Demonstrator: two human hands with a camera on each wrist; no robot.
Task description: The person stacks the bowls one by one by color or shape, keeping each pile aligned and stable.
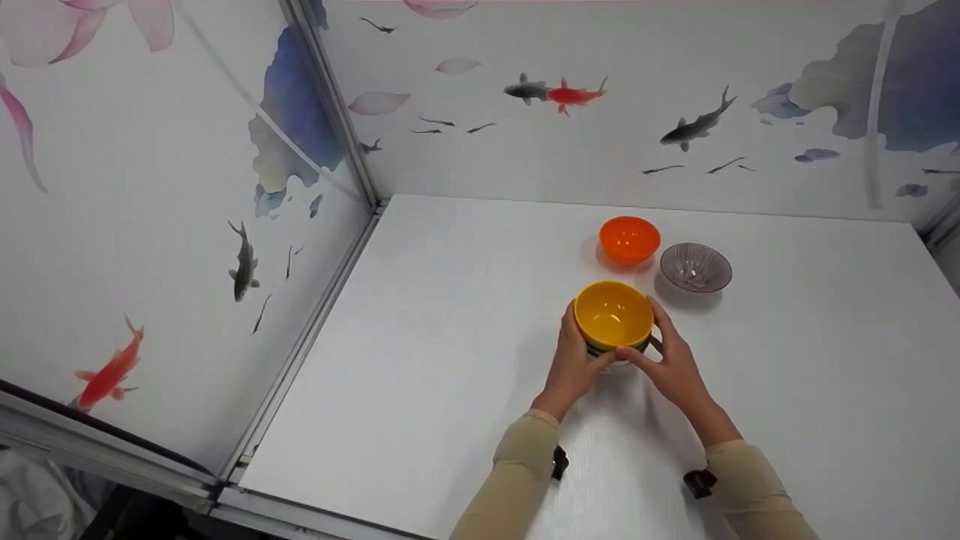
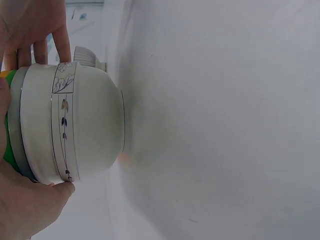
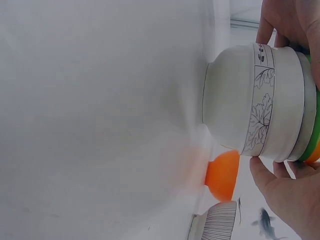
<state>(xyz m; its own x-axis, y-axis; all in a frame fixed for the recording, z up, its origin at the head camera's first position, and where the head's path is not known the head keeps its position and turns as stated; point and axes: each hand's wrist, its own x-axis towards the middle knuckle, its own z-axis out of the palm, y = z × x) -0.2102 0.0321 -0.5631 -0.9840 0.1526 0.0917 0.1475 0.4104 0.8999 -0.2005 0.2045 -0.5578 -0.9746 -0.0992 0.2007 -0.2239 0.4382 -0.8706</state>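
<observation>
Both hands hold a stack of nested bowls above the white table (image 1: 420, 360). On top is a yellow bowl (image 1: 613, 311), its inside facing up. Lower down, the wrist views show a green bowl edge (image 3: 314, 131), a grey rim band (image 3: 306, 110), and a white bowl (image 2: 95, 125) with a leaf-and-flower band at the bottom. My left hand (image 1: 571, 371) grips the stack's left side, thumb at the front. From the right, my right hand (image 1: 675, 371) grips it likewise, the thumbs nearly meeting. Whether the base touches the table I cannot tell.
Just behind the stack stands an orange bowl (image 1: 630, 240). A ribbed, see-through greyish bowl (image 1: 696, 268) sits to its right. White panels painted with fish (image 1: 694, 124) and petals border the table at the back and left, with a metal frame (image 1: 330, 300) along the left edge.
</observation>
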